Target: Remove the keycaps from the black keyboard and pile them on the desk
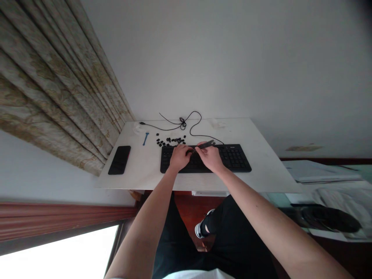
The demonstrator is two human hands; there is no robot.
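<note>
A black keyboard (236, 159) lies lengthwise on the white table, and both hands are over its middle and left part. My right hand (211, 158) is closed around a slim dark tool (207, 144), whose far end points up and right; its exact kind is not clear. Close beside it, my left hand (179, 157) rests over the keyboard's left half, with thumb and fingers drawn together near the tool's lower tip. Whatever these fingers pinch is hidden. Several loose black keycaps (162, 143) are scattered just behind the keyboard's left end.
A black phone (119, 160) lies at the table's left side. Behind it is a small blue tool (145, 138). The keyboard's knotted cable (182, 124) runs along the back near the wall. A patterned curtain (87, 77) hangs at the left edge of the white table (267, 174).
</note>
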